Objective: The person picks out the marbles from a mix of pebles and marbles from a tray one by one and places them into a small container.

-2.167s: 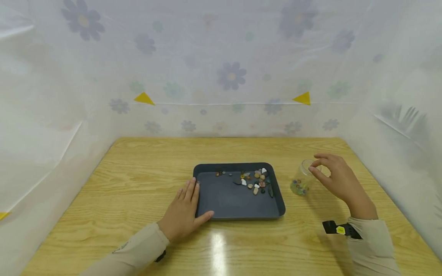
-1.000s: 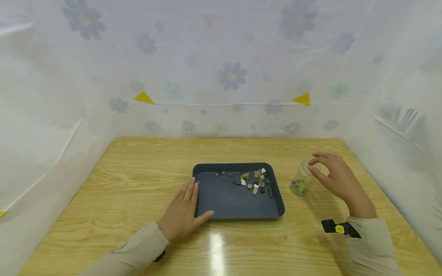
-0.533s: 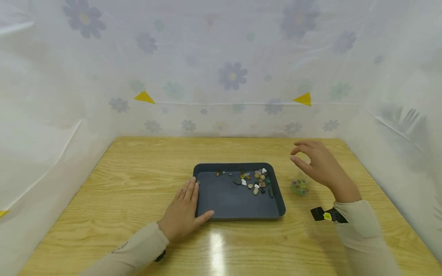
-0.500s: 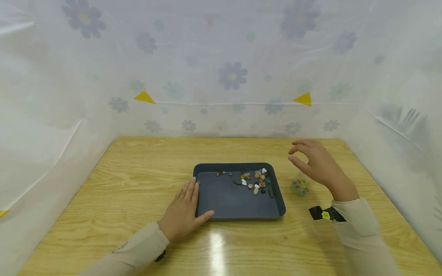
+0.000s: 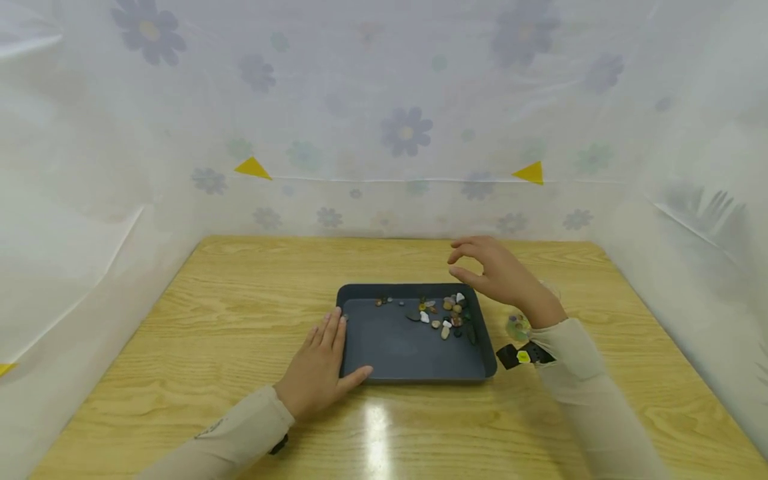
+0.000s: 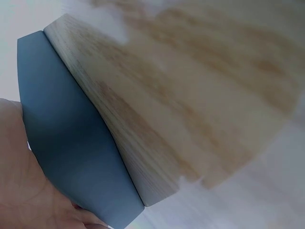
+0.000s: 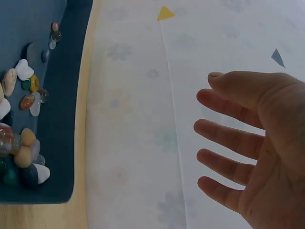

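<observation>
Right hand (image 5: pixel 501 277) is hovering empty, fingers loosely spread, over the far right corner of the tray (image 5: pixel 390 347) — looks like it's going for another stone (image 5: pixel 445 331). Left hand (image 5: pixel 318 370) is lying flat, bracing the tray's edge. Jar (image 5: pixel 517 325) is sitting on the counter (image 5: pixel 240 320) just right of it — next move probably needs a careful pinch.

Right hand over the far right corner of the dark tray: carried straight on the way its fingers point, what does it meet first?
The right hand points leftward above the dark blue plastic tray. Nothing shows in that line; dropping slightly, it would probably meet the small coloured pebbles first. Height is unclear.
</observation>
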### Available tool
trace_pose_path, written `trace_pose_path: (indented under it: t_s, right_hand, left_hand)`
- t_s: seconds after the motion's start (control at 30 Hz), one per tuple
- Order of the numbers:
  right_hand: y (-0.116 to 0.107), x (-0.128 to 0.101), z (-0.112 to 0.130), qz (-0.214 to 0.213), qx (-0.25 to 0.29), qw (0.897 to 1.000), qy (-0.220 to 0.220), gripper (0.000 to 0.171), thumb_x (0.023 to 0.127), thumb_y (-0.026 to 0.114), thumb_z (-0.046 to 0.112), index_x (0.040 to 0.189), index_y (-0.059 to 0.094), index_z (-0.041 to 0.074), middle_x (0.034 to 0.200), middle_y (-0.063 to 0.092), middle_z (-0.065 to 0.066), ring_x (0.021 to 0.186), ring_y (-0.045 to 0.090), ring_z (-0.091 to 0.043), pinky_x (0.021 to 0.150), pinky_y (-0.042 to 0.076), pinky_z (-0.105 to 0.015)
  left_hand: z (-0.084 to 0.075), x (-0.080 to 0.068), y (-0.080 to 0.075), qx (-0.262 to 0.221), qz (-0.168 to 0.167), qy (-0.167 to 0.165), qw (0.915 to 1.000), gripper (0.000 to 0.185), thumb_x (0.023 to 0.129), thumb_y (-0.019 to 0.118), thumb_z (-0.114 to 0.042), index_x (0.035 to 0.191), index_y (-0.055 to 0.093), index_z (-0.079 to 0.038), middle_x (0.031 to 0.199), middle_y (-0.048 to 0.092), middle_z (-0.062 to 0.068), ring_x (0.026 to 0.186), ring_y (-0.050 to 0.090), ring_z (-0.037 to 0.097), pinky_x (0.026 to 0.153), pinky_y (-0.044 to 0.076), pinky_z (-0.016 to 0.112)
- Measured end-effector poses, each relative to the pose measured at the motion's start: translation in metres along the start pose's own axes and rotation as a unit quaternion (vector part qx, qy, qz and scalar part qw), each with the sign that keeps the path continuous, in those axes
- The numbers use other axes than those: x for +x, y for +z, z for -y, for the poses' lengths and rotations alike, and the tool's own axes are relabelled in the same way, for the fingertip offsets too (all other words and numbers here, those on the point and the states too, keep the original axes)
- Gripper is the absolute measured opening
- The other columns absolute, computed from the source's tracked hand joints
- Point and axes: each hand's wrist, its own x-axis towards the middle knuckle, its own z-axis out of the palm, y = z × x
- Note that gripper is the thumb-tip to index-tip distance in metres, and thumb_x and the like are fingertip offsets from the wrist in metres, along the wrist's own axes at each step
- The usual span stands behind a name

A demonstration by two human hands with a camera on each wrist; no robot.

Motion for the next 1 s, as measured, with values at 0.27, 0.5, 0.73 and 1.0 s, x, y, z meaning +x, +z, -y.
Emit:
trace_pose_path:
  t_s: [0.27, 0.5, 0.73, 1.0]
  right_hand:
    - [0.032, 0.019, -0.004, 0.029, -0.012, 0.999, -0.026, 0.017, 0.092, 0.066, 0.019, 0.106, 0.069, 0.01, 0.128, 0.057, -0.017, 0.12, 0.051, -0.038, 0.102, 0.039, -0.055]
    - [0.06, 0.026, -0.017, 0.079, -0.029, 0.996, -0.003, 0.021, 0.09, 0.068, 0.015, 0.11, 0.07, 0.01, 0.126, 0.059, -0.014, 0.118, 0.053, -0.035, 0.099, 0.043, -0.051]
    - [0.078, 0.031, -0.022, 0.112, -0.017, 0.994, 0.005, 0.022, 0.09, 0.068, 0.012, 0.112, 0.069, 0.008, 0.122, 0.061, -0.014, 0.114, 0.055, -0.034, 0.098, 0.044, -0.051]
    - [0.092, 0.03, -0.021, 0.138, -0.029, 0.989, 0.036, 0.02, 0.091, 0.066, 0.012, 0.111, 0.07, 0.011, 0.125, 0.06, -0.012, 0.114, 0.055, -0.034, 0.094, 0.046, -0.05]
  left_hand:
    - [-0.001, -0.001, -0.002, 0.003, 0.006, 0.0, 1.0, 0.096, 0.093, 0.034, -0.069, 0.149, 0.021, 0.008, 0.156, 0.01, 0.026, 0.144, 0.016, 0.039, 0.115, 0.021, 0.052]
    - [-0.001, -0.001, -0.003, 0.002, 0.012, -0.002, 0.9999, 0.096, 0.093, 0.034, -0.069, 0.149, 0.022, 0.007, 0.157, 0.01, 0.026, 0.144, 0.015, 0.039, 0.115, 0.021, 0.053]
    - [0.0, -0.002, -0.003, 0.004, 0.008, 0.0, 1.0, 0.096, 0.092, 0.033, -0.07, 0.149, 0.022, 0.007, 0.157, 0.01, 0.025, 0.144, 0.015, 0.039, 0.115, 0.021, 0.052]
    - [-0.001, -0.002, -0.004, 0.005, 0.015, -0.003, 0.9999, 0.096, 0.092, 0.033, -0.07, 0.149, 0.023, 0.007, 0.157, 0.009, 0.025, 0.145, 0.014, 0.039, 0.115, 0.02, 0.052]
